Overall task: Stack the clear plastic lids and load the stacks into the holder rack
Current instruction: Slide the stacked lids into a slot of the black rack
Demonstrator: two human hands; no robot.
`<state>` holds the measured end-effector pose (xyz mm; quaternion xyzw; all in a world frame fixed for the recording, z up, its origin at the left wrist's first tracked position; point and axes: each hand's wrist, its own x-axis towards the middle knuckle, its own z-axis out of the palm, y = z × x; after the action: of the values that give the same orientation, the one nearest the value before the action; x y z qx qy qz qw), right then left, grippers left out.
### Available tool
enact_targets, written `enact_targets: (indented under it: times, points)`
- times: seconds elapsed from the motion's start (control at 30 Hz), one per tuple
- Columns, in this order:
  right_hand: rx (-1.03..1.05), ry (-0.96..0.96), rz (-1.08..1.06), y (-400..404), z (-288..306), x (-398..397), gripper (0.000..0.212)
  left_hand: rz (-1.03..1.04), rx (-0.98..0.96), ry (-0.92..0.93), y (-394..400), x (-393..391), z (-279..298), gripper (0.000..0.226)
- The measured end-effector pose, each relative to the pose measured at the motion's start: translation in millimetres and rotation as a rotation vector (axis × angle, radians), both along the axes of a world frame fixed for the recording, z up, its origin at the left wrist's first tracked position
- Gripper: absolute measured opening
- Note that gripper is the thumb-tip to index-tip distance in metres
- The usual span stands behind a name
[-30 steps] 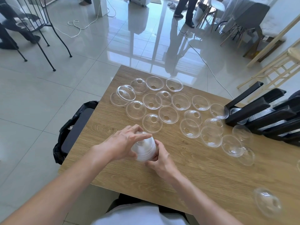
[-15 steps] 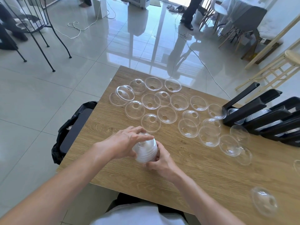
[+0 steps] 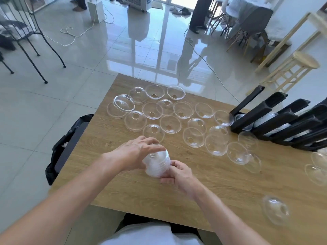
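Both hands, left hand (image 3: 136,152) over the top and right hand (image 3: 178,174) underneath, clasp a nested lid stack (image 3: 157,163). Beyond it, many loose lids (image 3: 169,123) await stacking (the holder rack (image 3: 276,124), far right, seems partly filled).

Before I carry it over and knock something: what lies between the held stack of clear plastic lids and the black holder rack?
In the head view, loose clear dome lids lie on the wooden table between the stack and rack.
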<state>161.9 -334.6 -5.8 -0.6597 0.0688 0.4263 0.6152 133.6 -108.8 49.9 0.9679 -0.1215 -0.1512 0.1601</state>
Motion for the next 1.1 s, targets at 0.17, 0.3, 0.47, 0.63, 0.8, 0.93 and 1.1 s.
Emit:
enact_targets:
  times: [0.17, 0.3, 0.47, 0.63, 0.8, 0.93, 1.1]
  points:
    - [0.064, 0.135, -0.097, -11, -2, 7, 0.019, -0.003, 0.031, -0.024, -10, 3, -2, 0.095]
    - [0.144, 0.2, -0.111, -25, -1, 11, 0.015, 0.014, -0.032, -0.007, -10, 1, -2, 0.093]
    - [0.243, 0.237, -0.13, -36, 0, 14, 0.01, 0.045, -0.147, 0.017, -14, 7, 2, 0.076]
    - [0.291, 0.18, -0.23, -48, 14, 29, 0.007, 0.007, -0.159, -0.069, -33, 31, 16, 0.078]
    - [0.354, 0.086, -0.331, -79, 39, 54, 0.012, -0.031, -0.109, -0.193, -65, 81, 38, 0.083]
    - [0.406, 0.056, -0.419, -110, 54, 74, 0.013, -0.112, -0.086, -0.268, -98, 123, 57, 0.082]
    - [0.422, -0.001, -0.473, -151, 69, 97, 0.009, -0.216, -0.132, -0.318, -143, 166, 87, 0.076]
